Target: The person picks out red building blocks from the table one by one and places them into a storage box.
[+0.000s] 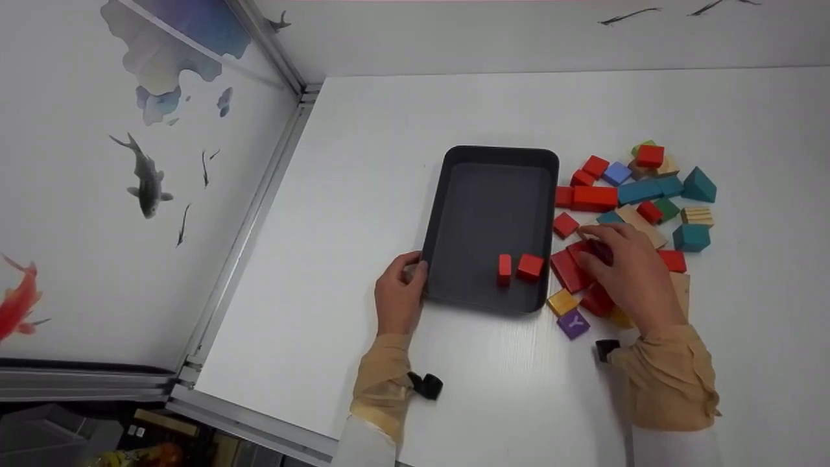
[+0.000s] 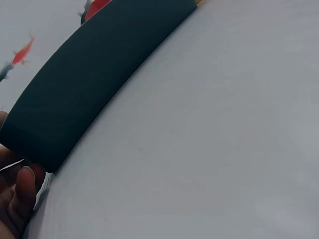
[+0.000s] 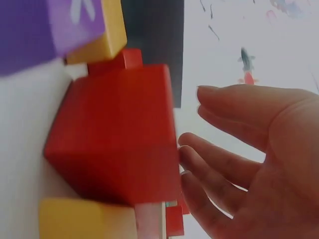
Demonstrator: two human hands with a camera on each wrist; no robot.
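A dark rectangular tray (image 1: 454,214) lies on the white table, with two red blocks (image 1: 530,266) near its front edge. My left hand (image 1: 412,274) grips the tray's near left corner; in the left wrist view a finger (image 2: 24,186) curls beside the tray's wall (image 2: 89,79). My right hand (image 1: 593,256) hovers over the pile of blocks to the right of the tray. Its relaxed fingers (image 3: 199,149) reach a big red block (image 3: 119,134) and hold nothing. That red block (image 1: 570,269) lies just beside the tray's right wall.
Several coloured blocks spread to the right of the tray, among them teal ones (image 1: 697,185), a yellow one (image 1: 561,301) and a purple one (image 1: 573,323). A wall with painted fish (image 1: 148,178) rises on the left. The table's front edge runs near my left forearm.
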